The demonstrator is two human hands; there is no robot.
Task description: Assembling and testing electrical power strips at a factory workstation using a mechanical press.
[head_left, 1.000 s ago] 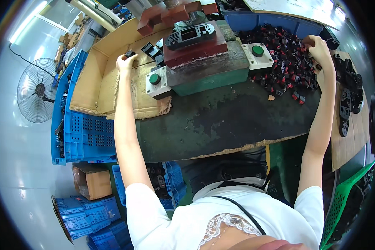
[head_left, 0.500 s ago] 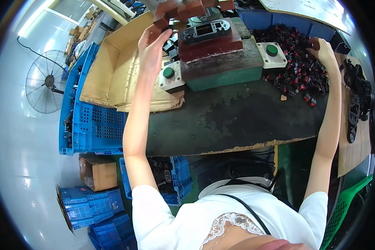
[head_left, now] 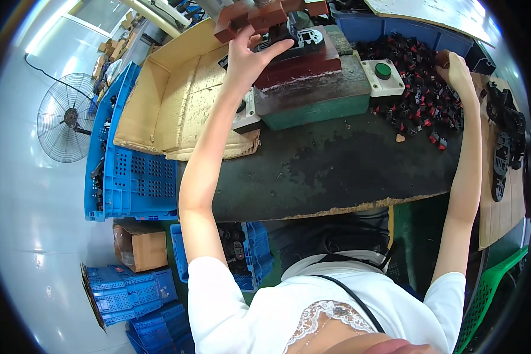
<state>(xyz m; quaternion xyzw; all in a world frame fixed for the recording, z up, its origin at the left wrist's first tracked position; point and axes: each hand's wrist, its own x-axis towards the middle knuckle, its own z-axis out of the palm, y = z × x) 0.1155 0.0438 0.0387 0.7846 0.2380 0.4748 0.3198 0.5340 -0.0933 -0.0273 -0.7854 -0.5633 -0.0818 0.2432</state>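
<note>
My left hand (head_left: 245,62) reaches over the dark red block (head_left: 301,72), thumb and fingers closed around a small black plastic part (head_left: 283,32). That part is at the black-and-silver plastic housing (head_left: 310,39) lying on the block; my hand hides much of both. Just above hang the brown-red blocks of a press head (head_left: 256,17). At the far right, my right hand (head_left: 455,74) has its fingers curled at the edge of a heap of small black-and-red parts (head_left: 422,88). Whatever its fingertips hold is too small to make out.
Two green push buttons flank the base; the right one (head_left: 383,71) is in full view, the left one (head_left: 242,106) partly behind my forearm. An opened cardboard box (head_left: 159,112) and blue crate (head_left: 133,183) stand left. Black housings (head_left: 501,156) lie on the right-hand board.
My left hand has moved right, from beside the block to over the housing, bringing a black part there. My right hand stays at the heap, its fingers slightly shifted.
</note>
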